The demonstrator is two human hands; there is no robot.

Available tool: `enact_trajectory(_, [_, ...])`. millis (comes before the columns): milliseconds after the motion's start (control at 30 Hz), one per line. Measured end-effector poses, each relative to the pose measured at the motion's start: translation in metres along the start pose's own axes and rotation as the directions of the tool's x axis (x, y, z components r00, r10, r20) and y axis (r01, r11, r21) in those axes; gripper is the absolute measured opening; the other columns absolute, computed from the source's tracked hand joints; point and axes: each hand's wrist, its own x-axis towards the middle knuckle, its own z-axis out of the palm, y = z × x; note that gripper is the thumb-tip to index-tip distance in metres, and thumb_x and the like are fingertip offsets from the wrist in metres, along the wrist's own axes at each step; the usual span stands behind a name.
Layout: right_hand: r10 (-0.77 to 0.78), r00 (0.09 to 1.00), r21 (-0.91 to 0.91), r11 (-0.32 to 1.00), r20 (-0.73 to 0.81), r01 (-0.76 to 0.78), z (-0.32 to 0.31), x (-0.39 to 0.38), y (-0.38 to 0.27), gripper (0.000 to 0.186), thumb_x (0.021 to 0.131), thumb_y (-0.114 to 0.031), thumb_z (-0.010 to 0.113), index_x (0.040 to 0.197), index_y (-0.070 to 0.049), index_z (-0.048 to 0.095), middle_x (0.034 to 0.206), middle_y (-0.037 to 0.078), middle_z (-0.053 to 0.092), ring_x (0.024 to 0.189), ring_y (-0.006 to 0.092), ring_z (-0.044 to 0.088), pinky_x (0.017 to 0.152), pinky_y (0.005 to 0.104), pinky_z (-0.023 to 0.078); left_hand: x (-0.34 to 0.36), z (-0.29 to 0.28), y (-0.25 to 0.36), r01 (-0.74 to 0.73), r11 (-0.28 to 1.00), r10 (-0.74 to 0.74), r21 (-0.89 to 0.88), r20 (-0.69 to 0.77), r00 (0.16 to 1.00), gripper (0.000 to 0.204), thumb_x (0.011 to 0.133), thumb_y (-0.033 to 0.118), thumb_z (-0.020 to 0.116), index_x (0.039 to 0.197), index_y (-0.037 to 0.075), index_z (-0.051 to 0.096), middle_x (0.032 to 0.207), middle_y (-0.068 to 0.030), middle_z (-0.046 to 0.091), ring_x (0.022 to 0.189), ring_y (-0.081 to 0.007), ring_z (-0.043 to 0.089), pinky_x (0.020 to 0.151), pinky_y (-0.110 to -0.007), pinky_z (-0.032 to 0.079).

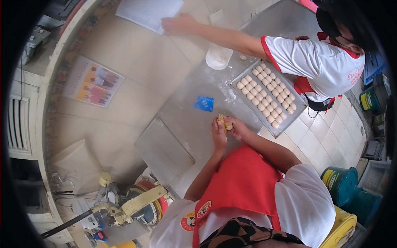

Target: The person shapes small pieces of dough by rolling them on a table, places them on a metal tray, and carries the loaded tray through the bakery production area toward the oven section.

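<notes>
Two hands (218, 131) (238, 128) closed around one yellowish lump (226, 124), near one blue square (204, 103) and one dough-ball tray (291, 118)

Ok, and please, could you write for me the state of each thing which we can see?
Left hand: curled, holding
Right hand: curled, holding
Yellow piece: held between both hands
Dough balls: whole, in two groups
Baking tray: loaded
Blue sheet: lying flat
Grey tray: lying flat
White container: open
Teal bucket: lidded

Dull metal table (182, 109); matt cloth apron (252, 175)
</notes>
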Motion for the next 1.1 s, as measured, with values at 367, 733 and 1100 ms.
enact_trajectory(367, [0.167, 0.931, -0.033, 0.986, 0.323, -0.166, 0.066, -0.034, -0.019, 0.105, 0.087, -0.089, 0.037, 0.152, -0.008, 0.039, 0.143, 0.012, 0.055, 0.134, 0.0289, 0.053, 0.114, 0.0468, 0.036, 0.002, -0.032, 0.061, -0.306, 0.939, 0.304, 0.156, 0.038, 0.952, 0.053, 0.093, 0.021, 0.074, 0.135, -0.005, 0.056, 0.118, -0.0139, 0.068, 0.105, -0.0241, 0.066, 0.093, -0.036, 0.053])
enact_trajectory(733, [0.076, 0.971, 0.358, 0.921, 0.228, -0.156, 0.064, -0.034, 0.011, 0.082, 0.091, -0.075, 0.052, 0.139, -0.008, 0.05, 0.131, 0.013, 0.061, 0.119, 0.0314, 0.061, 0.105, 0.0537, 0.044, -0.012, -0.044, 0.099, -0.409, 0.816, 0.358, 0.408, 0.199, 0.912, 0.051, 0.099, 0.037, 0.064, 0.138, 0.006, 0.057, 0.127, -0.0145, 0.065, 0.126, -0.0325, 0.055, 0.108, -0.06, 0.035])
enact_trajectory(1100, [0.12, 0.987, 0.338, 0.929, 0.107, -0.15, 0.025, -0.059, -0.02, 0.052, 0.095, -0.061, 0.057, 0.107, -0.012, 0.065, 0.088, 0.008, 0.071, 0.08, 0.0259, 0.07, 0.067, 0.0416, 0.054, 0.137, -0.041, 0.157, -0.296, 0.876, 0.23, 0.381, 0.209, 0.95, 0.081, 0.098, 0.03, 0.067, 0.163, 0.008, 0.022, 0.128, -0.0121, 0.068, 0.108, -0.0226, 0.068, 0.093, -0.032, 0.053])
